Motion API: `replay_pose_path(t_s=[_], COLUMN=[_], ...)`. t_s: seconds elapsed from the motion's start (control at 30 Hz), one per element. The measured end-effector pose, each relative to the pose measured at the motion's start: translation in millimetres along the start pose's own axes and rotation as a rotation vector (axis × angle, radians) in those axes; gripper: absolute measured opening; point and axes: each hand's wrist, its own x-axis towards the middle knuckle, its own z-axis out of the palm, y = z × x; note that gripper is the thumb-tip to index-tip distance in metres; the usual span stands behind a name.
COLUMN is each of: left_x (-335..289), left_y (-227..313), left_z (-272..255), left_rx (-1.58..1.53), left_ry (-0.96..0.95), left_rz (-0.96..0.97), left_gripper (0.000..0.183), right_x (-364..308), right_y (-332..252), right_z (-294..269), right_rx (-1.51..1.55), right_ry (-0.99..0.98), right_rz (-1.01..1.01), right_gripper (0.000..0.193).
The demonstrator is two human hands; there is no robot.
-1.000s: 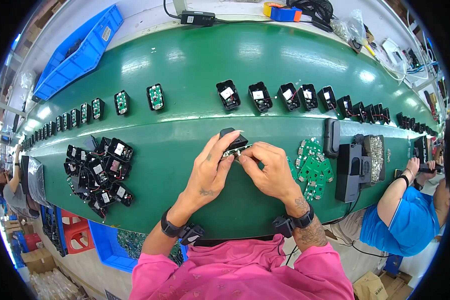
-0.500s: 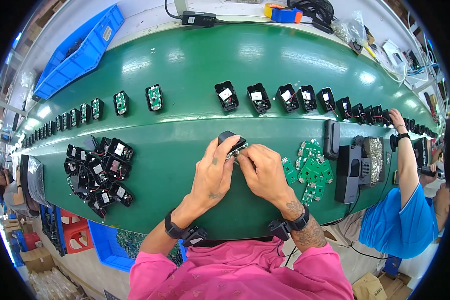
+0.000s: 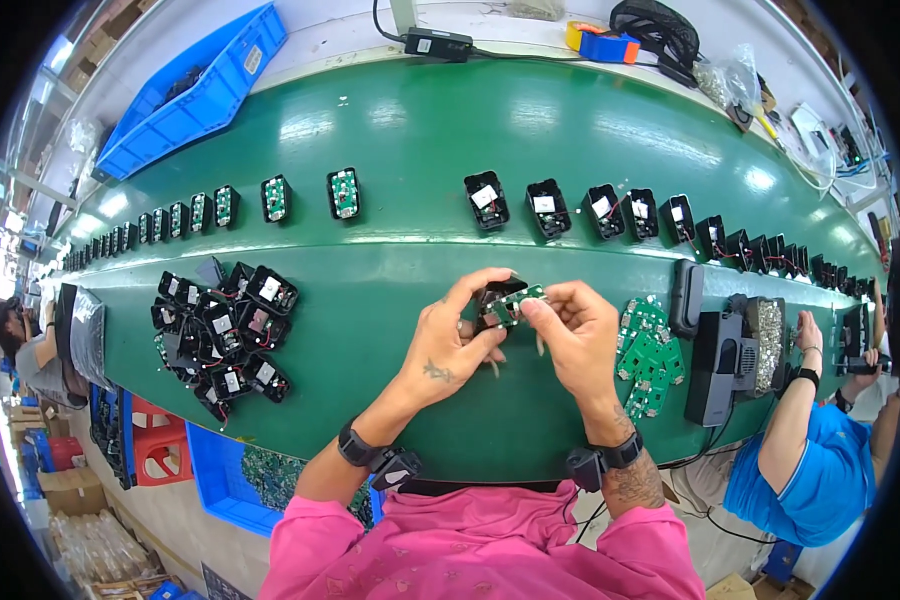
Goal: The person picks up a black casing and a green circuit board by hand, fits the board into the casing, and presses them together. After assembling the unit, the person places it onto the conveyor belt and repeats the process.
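My left hand [image 3: 448, 345] grips a small black plastic housing [image 3: 489, 297], its thumb and fingers around the sides. Between thumb and fingers of my right hand [image 3: 578, 330] is a green circuit board [image 3: 515, 304], tilted at the housing's open face. Whether the board touches the housing's rim I cannot tell. To the right of my right hand lies a pile of green circuit boards [image 3: 650, 355]. On the left, a heap of black housings [image 3: 225, 330] with white labels and thin wires sits on the green table.
Across the table runs a row of housings, some with green boards [image 3: 343, 193], others with white parts showing [image 3: 486, 200]. A blue bin [image 3: 192, 90] stands far left. A grey device [image 3: 715, 365] and a tray of small metal parts [image 3: 765, 345] are at right, near a co-worker's arm [image 3: 792, 410].
My hands have turned the housing and tilted the board, whose green face now shows. The view has shifted slightly. The co-worker's hand at right has drawn back from the row toward the parts tray.
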Motion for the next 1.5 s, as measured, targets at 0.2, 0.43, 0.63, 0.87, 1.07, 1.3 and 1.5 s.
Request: replay_pose_path(t_s=[0.2,0.43,0.63,0.87,1.07,1.3,1.5], left_x=[0,-1,-2,2,-2,2,-2], left_y=[2,-1,-12,-19,-13,-10,-13], left_z=[4,3,9,11,9,4,8], left_rx=[0.077,0.156,0.236,0.345,0.152,-0.186,-0.134], left_ry=[0.069,0.065,0.236,0.306,0.244,0.008,0.130], left_rz=[0.085,0.175,0.364,0.496,0.329,0.270,0.124], left_gripper=[0.056,0.050,0.044,0.053,0.058,0.050,0.039], right_x=[1,3,-4,-5,-7,-2,-5], right_y=[2,3,-3,-14,-6,-3,3], right_z=[12,-3,4,7,13,10,8], right_rx=[0.040,-0.077,-0.162,-0.324,-0.486,-0.594,-0.817], right_ry=[-0.021,-0.024,-0.206,-0.282,-0.135,-0.010,-0.047], right_rz=[-0.180,0.049,0.038,-0.172,-0.385,-0.453,-0.491], right_gripper=[0.009,0.027,0.032,0.022,0.027,0.031,0.026])
